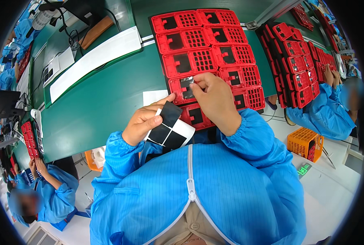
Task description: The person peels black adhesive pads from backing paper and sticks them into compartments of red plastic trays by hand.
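My left hand [144, 122] holds a white backing sheet [184, 130] with black square stickers [160, 133] on it, fingers behind and thumb on top. My right hand [215, 96] is closed, thumb and forefinger pinching the edge of a dark, shiny film piece [187, 84]. That piece lies over the window of a red plastic frame [175, 87] in the left column; whether it is stuck down I cannot tell. More red frames [190, 30], with grid ends and black windows, sit in two columns on a black tray [152, 24]. The nearest frames are partly hidden by my hands.
The green table [104, 106] carries a white paper [154, 97] and a long white strip [96, 61]. Stacked trays of red frames [296, 67] stand right. Co-workers in blue sit at left [59, 196] and right [325, 114]. An orange crate [304, 141] stands lower right.
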A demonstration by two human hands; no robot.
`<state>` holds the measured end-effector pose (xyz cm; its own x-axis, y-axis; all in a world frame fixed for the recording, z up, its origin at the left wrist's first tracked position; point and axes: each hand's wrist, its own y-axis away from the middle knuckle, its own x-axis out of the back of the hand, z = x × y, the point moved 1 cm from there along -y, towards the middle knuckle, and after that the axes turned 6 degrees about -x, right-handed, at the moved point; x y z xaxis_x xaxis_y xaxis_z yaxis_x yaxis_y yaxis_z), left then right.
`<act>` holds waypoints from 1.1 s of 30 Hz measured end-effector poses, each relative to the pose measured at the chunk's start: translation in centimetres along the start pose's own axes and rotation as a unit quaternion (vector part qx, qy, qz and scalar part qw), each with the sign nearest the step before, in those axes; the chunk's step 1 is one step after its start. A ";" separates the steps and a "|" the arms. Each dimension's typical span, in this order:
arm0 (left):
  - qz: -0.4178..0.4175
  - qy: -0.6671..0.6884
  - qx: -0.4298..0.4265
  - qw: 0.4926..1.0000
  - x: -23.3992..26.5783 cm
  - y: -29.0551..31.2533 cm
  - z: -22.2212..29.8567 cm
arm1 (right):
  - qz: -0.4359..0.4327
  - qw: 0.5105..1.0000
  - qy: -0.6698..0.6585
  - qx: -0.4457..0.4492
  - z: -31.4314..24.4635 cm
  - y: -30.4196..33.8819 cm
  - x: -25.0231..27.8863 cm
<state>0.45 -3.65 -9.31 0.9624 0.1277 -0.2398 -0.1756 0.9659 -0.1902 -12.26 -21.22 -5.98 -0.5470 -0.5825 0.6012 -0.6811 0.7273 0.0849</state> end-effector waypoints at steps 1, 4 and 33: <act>0.002 0.000 0.000 1.000 0.0 0.0 0.0 | -0.002 1.000 0.011 0.001 0.0 0.0 0.0; 0.002 -0.001 0.000 1.000 0.0 0.1 -0.1 | -0.025 0.999 0.033 -0.010 -0.6 0.2 0.6; 0.000 -0.011 -0.005 1.000 -0.1 0.1 0.2 | 0.070 0.965 0.179 0.177 -0.4 2.4 0.0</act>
<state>0.40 -3.53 -9.12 0.9667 0.1316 -0.2194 -0.1765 0.9639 -0.1995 -13.69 -19.38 -5.46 -0.4850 -0.2790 0.8288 -0.7714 0.5829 -0.2552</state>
